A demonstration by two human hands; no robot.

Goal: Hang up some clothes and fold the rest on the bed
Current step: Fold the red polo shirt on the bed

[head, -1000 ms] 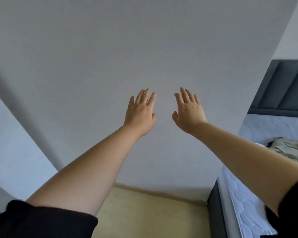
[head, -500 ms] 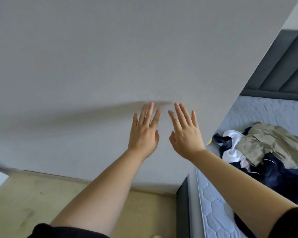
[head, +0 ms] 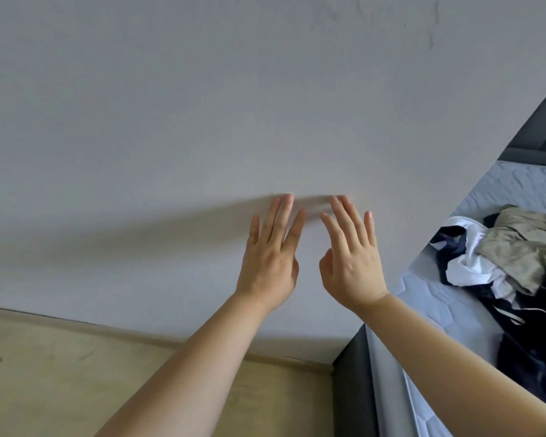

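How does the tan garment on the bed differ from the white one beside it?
The tan garment is dull khaki; the white garment is bright. The tan garment lies on top, while the white garment shows only in patches between it and navy clothes. Both are crumpled on the bed.

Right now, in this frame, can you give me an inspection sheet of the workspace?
Surface: mattress, pale and quilted, partly bare.
Job's things: clothes pile on the mattress, unfolded, with khaki, white and navy pieces; no hanger seen.
Clutter: nothing seen.
Grippers: left hand and right hand both open, fingers straight, held up toward the wall, holding nothing.
Cables: nothing seen.
Surroundings: pale wall, wooden floor, dark headboard.
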